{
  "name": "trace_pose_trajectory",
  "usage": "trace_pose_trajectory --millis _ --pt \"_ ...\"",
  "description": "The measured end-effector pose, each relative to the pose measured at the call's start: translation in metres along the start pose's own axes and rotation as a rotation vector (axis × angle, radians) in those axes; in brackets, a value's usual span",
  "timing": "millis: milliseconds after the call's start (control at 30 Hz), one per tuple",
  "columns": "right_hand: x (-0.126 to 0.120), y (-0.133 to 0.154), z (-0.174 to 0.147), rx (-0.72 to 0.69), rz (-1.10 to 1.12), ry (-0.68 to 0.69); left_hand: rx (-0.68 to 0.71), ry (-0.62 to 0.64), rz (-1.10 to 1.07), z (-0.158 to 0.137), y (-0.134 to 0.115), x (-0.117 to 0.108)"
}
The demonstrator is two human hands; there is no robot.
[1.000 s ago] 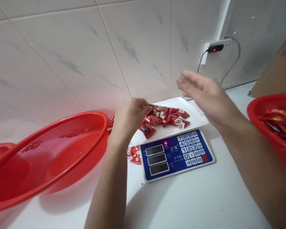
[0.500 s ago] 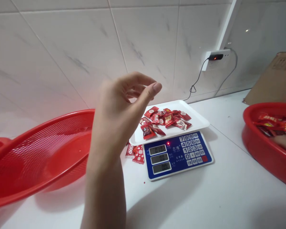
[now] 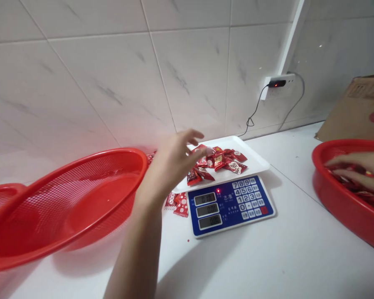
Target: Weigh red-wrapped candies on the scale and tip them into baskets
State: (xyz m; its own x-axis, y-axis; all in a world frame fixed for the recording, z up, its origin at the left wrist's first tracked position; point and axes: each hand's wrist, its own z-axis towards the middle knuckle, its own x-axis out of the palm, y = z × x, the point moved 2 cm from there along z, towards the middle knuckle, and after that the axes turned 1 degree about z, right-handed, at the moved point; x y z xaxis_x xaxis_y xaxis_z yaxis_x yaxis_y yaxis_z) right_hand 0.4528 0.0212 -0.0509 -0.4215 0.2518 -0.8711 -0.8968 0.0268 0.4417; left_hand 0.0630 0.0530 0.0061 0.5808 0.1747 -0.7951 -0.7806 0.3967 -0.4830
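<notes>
My left hand [image 3: 177,158] is over the left part of the scale's white tray [image 3: 255,160], thumb and fingers apart with nothing held. Its fingertips are close to several red-wrapped candies [image 3: 220,161] lying in a loose pile there; whether they touch is unclear. Beneath the tray is the scale's blue panel [image 3: 227,220], with lit displays and a keypad. At the right edge, my right hand [image 3: 361,166] reaches into a red basket [image 3: 339,211], fingers stretched over the wrapped candies inside. Part of that hand lies outside the view.
A large red mesh basket [image 3: 112,220] stands tilted on the left, beside another red basket [image 3: 6,193]. Red printed packets [image 3: 181,205] lie by the scale's left side. A cardboard box [image 3: 352,110] stands at the back right. A socket strip [image 3: 276,89] with cables hangs on the tiled wall.
My left hand has lowered toward the candies on the tray, and its fingers have spread. My right hand has come further into view over the right basket. The camera view has tilted slightly upward.
</notes>
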Motion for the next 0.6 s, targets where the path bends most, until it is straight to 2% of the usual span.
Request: trace_pose_trajectory --millis 67,100,200,267,333,400,500,600 --pt "-0.006 0.040 0.008 -0.096 -0.045 0.044 -0.081 0.232 0.258 0.004 0.014 0.013" --pt "-0.003 0.062 0.013 -0.162 -0.048 0.103 -0.103 0.309 0.348 0.006 0.021 0.019" --pt "0.030 0.119 0.034 -0.377 0.027 0.337 -0.101 0.388 0.360 0.013 0.038 0.038" --pt "0.061 0.142 0.052 -0.414 0.014 0.498 -0.082 0.415 0.294 0.017 0.047 0.050" --pt "0.089 0.153 0.069 -0.359 -0.033 0.645 -0.070 0.454 0.236 0.022 0.055 0.062" --pt "0.110 0.158 0.080 -0.331 -0.020 0.714 -0.043 0.469 0.196 0.027 0.060 0.071" --pt "0.125 0.162 0.084 -0.396 0.090 0.694 0.023 0.456 0.160 0.034 0.065 0.078" --pt "0.124 0.166 0.079 -0.432 0.158 0.679 0.078 0.449 0.153 0.042 0.068 0.078"
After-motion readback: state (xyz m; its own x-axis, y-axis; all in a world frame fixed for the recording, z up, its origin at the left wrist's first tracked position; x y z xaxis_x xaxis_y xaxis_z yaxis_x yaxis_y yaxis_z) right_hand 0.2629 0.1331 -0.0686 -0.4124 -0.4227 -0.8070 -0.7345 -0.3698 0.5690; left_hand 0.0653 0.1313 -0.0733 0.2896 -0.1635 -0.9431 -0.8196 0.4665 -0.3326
